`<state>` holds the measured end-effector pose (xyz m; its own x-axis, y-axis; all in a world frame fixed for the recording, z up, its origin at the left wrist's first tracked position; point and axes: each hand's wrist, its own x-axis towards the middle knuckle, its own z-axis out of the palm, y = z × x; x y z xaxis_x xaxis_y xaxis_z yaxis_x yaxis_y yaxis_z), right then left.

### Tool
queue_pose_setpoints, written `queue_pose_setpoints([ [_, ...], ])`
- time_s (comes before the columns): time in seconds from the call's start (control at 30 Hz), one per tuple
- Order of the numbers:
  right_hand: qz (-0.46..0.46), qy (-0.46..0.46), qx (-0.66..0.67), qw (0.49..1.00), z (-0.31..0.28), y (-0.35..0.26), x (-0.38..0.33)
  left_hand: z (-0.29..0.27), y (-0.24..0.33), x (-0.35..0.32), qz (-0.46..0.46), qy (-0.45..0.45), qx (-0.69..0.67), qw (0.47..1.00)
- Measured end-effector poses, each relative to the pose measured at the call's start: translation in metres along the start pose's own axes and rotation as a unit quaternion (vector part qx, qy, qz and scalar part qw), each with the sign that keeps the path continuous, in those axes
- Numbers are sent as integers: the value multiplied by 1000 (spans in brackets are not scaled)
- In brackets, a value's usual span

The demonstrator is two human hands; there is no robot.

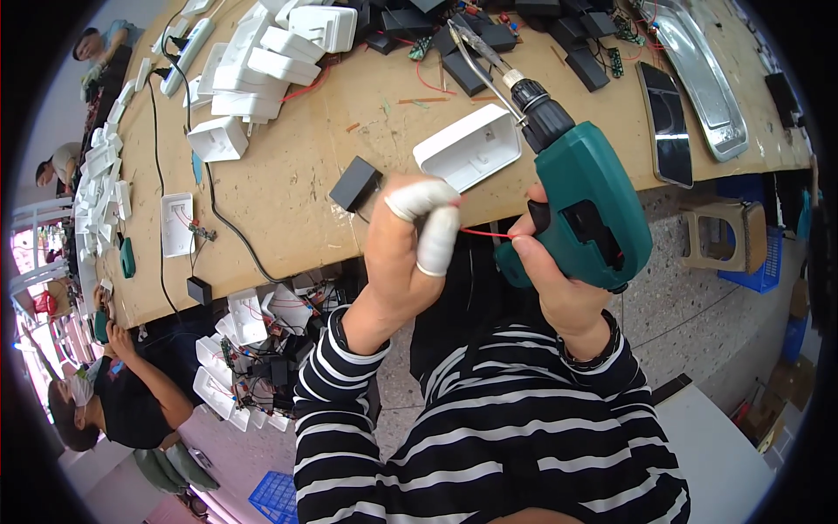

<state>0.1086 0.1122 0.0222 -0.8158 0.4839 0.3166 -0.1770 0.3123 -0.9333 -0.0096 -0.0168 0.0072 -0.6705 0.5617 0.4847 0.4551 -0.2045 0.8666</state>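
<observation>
My left hand (406,236), with white coverings on its thumb and forefinger, is closed in a pinch on a thin red wire (484,233). The wire runs across to my right hand (559,279), whose thumb presses near its other end. That same right hand is wrapped round the handle of a green cordless drill (598,183). Two metal prongs (478,61) stick out from the drill's black chuck, over the table. Beyond my hands lies an open white plastic housing (471,148). A small black block (355,183) sits just left of my left hand.
White housings (262,70) are piled at the far left, black blocks and circuit boards (419,48) at the back. A phone (665,122) and a metal tray (711,87) lie right. Below the table's left edge are wired housings (244,349). A co-worker (131,384) works at left.
</observation>
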Motion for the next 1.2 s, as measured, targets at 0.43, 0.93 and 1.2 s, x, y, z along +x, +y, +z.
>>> queue_pose_setpoints([
  [0.43, 5, 28, -1, 1000, 5, 0, 8, 3, 8, 10, 68, -122, 136, 981],
  [0.93, 77, 91, 71, 990, -82, -24, -32, 34, -18, 1, 122, 66, 403, 905],
  [1.2, 211, 39, 44, 976, -94, -29, -66, 38, -16, 6, 95, 105, 497, 856],
])
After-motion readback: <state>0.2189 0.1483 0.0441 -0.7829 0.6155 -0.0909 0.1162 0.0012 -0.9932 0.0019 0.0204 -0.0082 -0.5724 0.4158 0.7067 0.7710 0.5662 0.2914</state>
